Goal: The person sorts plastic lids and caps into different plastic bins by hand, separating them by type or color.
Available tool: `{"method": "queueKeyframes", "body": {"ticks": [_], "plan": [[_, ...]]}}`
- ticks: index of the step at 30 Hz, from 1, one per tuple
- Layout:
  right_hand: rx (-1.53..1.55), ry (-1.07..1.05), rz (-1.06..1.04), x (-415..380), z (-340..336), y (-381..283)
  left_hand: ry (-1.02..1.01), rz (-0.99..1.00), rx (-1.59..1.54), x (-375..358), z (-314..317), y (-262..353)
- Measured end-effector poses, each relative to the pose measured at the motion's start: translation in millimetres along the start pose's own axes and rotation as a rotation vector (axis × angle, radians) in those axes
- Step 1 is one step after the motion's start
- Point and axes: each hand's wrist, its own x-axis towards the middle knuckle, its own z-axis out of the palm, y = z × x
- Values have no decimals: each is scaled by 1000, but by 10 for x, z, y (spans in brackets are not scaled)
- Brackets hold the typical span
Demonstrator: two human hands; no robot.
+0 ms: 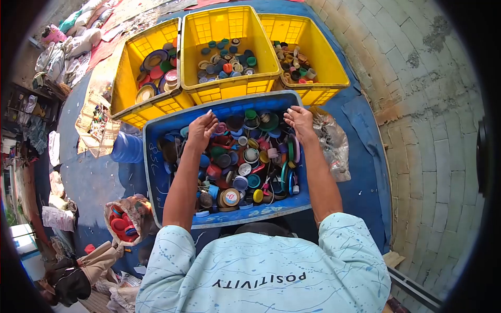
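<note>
A blue crate (224, 221) full of mixed plastic caps and lids (251, 155) lies in front of me. Above its far left part is my left hand (202, 129), fingers loosely bent and apart, with nothing visible in them. My right hand (301, 123) is over the far right corner, near the rim, its fingers also bent and apart with no object showing. Beyond the crate stand three yellow crates: the left one (123, 83) holds larger lids, the middle one (229, 21) holds smaller caps, and the right one (323, 57) holds small caps and pieces.
An open sack of red lids (122, 224) sits to the left, near a blue round container (127, 147). A clear plastic bag (333, 143) lies right of the blue crate. A block wall (428, 156) borders the right side. Cloth and bundles lie at far left.
</note>
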Motion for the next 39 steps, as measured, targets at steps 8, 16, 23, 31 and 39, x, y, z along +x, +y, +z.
{"method": "queueKeyframes", "body": {"ticks": [8, 16, 23, 31, 39], "plan": [[-516, 50, 180, -1447, -541, 751, -47, -312, 338, -946, -373, -1283], [-1281, 90, 294, -1196, -296, 963, -165, -398, 574, -1348, -246, -1460], [-1377, 58, 388, -1047, -271, 1158, -159, -380, 496, -1267, -79, -1506], [-1402, 93, 127, -1519, -327, 746, -168, -310, 512, -868, 340, -1554], [-1152, 209, -22, -2461, -498, -108, -221, -248, 644, -345, 761, -1909]]}}
